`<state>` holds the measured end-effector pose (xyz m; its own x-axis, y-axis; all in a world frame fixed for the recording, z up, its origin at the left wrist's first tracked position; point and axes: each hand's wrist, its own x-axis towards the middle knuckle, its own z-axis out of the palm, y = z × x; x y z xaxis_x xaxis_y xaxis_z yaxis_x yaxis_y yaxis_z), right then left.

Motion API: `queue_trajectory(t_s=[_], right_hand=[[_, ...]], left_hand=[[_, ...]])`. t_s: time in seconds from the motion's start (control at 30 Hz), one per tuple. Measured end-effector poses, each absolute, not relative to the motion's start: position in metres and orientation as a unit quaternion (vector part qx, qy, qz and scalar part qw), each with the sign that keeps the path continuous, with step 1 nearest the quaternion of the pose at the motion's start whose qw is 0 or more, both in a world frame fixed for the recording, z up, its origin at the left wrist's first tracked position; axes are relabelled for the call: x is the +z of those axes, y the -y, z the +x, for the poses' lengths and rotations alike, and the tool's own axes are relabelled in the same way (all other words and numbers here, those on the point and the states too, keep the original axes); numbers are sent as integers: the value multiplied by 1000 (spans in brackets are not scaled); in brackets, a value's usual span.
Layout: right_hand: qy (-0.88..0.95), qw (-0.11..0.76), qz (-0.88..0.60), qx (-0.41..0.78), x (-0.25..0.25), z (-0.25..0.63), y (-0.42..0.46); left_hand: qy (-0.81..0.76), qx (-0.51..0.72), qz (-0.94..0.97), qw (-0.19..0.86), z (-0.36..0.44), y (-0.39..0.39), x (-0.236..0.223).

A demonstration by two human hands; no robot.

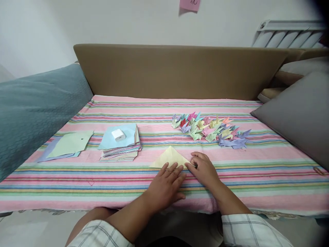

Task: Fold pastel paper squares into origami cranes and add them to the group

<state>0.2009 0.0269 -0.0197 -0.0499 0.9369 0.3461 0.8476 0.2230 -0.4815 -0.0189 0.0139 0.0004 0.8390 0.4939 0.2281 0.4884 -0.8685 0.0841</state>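
A pale yellow sheet of paper (171,156), folded into a triangle with its point away from me, lies on the striped cloth. My left hand (167,185) rests with fingers stretched out over its near folded edge, pressing it down. At the triangle's right corner my right hand (204,168) is closed, thumb and fingers pinching the tip. The near edge of the paper is partly hidden under my left fingers. Beyond my right hand sits a cluster of folded paper cranes (203,128) in several colours.
A stack of coloured paper (123,152) stands to the left, with a white charger plug (118,135) on top. Farther left lie loose green and purple sheets (68,145). A blue cushion (41,109) and a grey cushion (298,113) flank the striped cloth (154,113); a brown backrest (180,72) rises behind.
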Motion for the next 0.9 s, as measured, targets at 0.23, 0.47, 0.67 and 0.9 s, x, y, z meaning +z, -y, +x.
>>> queue_trajectory(t_s=[0.23, 0.47, 0.67, 0.9], right_hand=[[718, 298, -625, 69, -20, 200, -25], [678, 317, -659, 67, -22, 189, -24], [687, 335, -635, 108, -24, 198, -24], [685, 316, -638, 154, -21, 217, -24]], left_hand=[[-271, 81, 959, 38, -17, -14, -3], [-266, 85, 960, 34, -17, -15, -2], [-271, 93, 957, 34, -23, -15, -1], [-300, 78, 949, 48, -38, -11, 4]])
